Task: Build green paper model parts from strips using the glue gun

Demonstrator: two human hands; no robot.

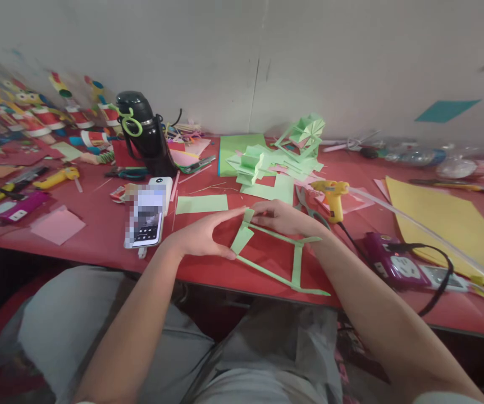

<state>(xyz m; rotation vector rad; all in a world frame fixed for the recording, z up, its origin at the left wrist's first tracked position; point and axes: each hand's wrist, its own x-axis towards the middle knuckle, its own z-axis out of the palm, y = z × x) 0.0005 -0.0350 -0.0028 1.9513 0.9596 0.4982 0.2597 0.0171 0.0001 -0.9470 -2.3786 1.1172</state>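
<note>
A light green paper frame, built from narrow folded strips with crosspieces, lies near the front edge of the red table. My left hand grips its left end, the thumb on the near corner and the fingers reaching the far corner. At that far corner my right hand has its fingers bent onto the strip, with the tips partly hidden. A green paper rectangle lies flat just beyond my left hand. Farther back stand a pleated green paper piece and a green paper model with a folded fan wheel.
To the right are a yellow glue gun, scissors, a purple power strip and yellow paper. On the left are a phone, a black thermos, pink paper squares and another glue gun.
</note>
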